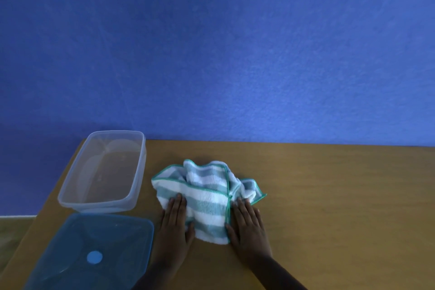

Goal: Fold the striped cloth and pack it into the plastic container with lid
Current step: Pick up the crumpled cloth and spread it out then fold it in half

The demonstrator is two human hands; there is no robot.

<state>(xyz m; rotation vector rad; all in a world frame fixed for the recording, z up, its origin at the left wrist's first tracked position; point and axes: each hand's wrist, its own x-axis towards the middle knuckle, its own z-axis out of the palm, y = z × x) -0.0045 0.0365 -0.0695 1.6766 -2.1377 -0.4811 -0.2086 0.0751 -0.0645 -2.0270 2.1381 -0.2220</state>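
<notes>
Fingers of the left hand lie flat and extended on the near-left part of the striped cloth, pressing, not pinching; right hand same, palm down, fingers straight, along the cloth's green-trimmed right edge, partly on the tabletop. Neither hand grips anything. Cloth sits mid-tabletop, partly folded: near half flattish, far half bunched and rumpled, one corner flopping out to the right. Looks like light, soft terry, limp, won't hold a crease unless pressed; probably grippy on the wood rather than slippery. Best hold is likely the stitched green hem at corners, pinched, then smoothed flat. Near left: blue translucent lid lies flat on the tabletop, off the box, just beside the left wrist. Beyond it, clear plastic container stands open and upright, nothing inside as far as visible, left of the cloth, not touching it. Blue wall behind.
</notes>
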